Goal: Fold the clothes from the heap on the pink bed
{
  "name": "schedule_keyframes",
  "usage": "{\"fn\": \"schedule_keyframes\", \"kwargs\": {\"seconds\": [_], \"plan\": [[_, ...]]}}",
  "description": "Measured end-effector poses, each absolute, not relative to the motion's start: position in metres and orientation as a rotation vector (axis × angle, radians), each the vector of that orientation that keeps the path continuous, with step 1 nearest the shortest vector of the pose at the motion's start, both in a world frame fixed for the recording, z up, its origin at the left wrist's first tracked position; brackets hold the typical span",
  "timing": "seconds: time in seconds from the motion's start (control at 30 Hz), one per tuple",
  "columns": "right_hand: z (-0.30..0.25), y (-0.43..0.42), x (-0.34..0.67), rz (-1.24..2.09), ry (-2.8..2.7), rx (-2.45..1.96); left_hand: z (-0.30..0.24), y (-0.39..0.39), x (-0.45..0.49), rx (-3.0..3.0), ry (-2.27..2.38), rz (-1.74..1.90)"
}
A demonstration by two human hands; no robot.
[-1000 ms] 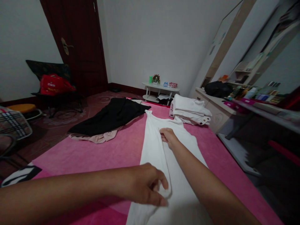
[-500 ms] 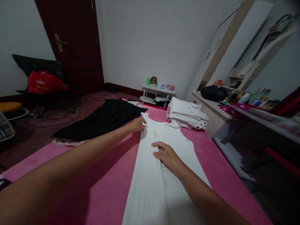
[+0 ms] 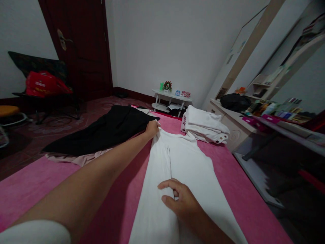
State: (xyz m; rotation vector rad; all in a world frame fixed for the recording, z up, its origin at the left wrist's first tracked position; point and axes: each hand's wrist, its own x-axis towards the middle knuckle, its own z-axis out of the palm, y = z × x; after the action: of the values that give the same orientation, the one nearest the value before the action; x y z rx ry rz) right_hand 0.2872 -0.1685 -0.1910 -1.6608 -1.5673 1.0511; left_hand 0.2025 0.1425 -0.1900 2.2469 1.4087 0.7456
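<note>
A long white garment [image 3: 191,169] lies spread on the pink bed cover [image 3: 137,183], its left part folded over lengthwise. At its far left corner my left hand [image 3: 152,128] is closed on the cloth. Nearer to me, my right hand [image 3: 181,200] rests on the inner edge of the folded part, thumb and forefinger apart; its other fingers are partly hidden. Black clothing [image 3: 109,130] lies left of my left hand, over some pale pink cloth [image 3: 83,158]. Beyond the garment's far right side sits a stack of folded white clothes [image 3: 203,123].
A dresser [image 3: 235,123] with bottles and a black bag [image 3: 235,102] stands along the right. Behind the bed is a small white table [image 3: 172,96]. A chair at left holds a red bag [image 3: 45,84], near a dark red door [image 3: 81,44].
My right hand has slid toward me along the folded edge. My left hand stays at the far corner, raised slightly. The view has shifted a little.
</note>
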Motion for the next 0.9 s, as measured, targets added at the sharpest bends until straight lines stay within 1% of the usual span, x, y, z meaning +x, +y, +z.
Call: {"fn": "schedule_keyframes", "kwargs": {"seconds": [0.1, 0.23, 0.33, 0.43, 0.5, 0.53, 0.57, 0.7, 0.73, 0.77, 0.8, 0.9], "plan": [[-0.188, -0.174, 0.283, 0.981, -1.549, -1.682, -0.187, 0.146, 0.211, 2.319, 1.335, 0.921], [-0.180, -0.187, 0.280, 1.011, -1.495, -1.767, -0.189, 0.131, 0.213, 2.402, 1.170, 0.990], [-0.173, -0.200, 0.283, 1.156, -1.525, -1.733, -0.194, 0.101, 0.209, 2.448, 1.051, 1.004], [-0.168, -0.213, 0.294, 1.423, -1.480, -1.642, -0.200, 0.059, 0.204, 2.507, 0.859, 0.963], [-0.168, -0.220, 0.308, 1.480, -1.380, -1.614, -0.205, 0.031, 0.202, 2.547, 0.709, 0.882], [-0.168, -0.223, 0.318, 1.417, -1.345, -1.649, -0.208, 0.017, 0.201, 2.582, 0.633, 0.830], [-0.168, -0.227, 0.330, 1.283, -1.342, -1.725, -0.211, 0.005, 0.201, 2.624, 0.571, 0.788], [-0.167, -0.251, 0.386, 0.376, -1.485, -2.184, -0.218, -0.024, 0.201, 2.794, 0.460, 0.776], [-0.168, -0.260, 0.399, 0.217, -1.500, -2.273, -0.218, -0.027, 0.201, 2.806, 0.470, 0.794], [-0.169, -0.270, 0.410, 0.136, -1.502, -2.352, -0.218, -0.029, 0.201, 2.811, 0.475, 0.802], [-0.172, -0.280, 0.419, 0.123, -1.489, -2.423, -0.217, -0.030, 0.201, 2.814, 0.477, 0.801], [-0.182, -0.300, 0.429, 0.251, -1.459, -2.554, -0.214, -0.033, 0.200, 2.819, 0.509, 0.784]]}}
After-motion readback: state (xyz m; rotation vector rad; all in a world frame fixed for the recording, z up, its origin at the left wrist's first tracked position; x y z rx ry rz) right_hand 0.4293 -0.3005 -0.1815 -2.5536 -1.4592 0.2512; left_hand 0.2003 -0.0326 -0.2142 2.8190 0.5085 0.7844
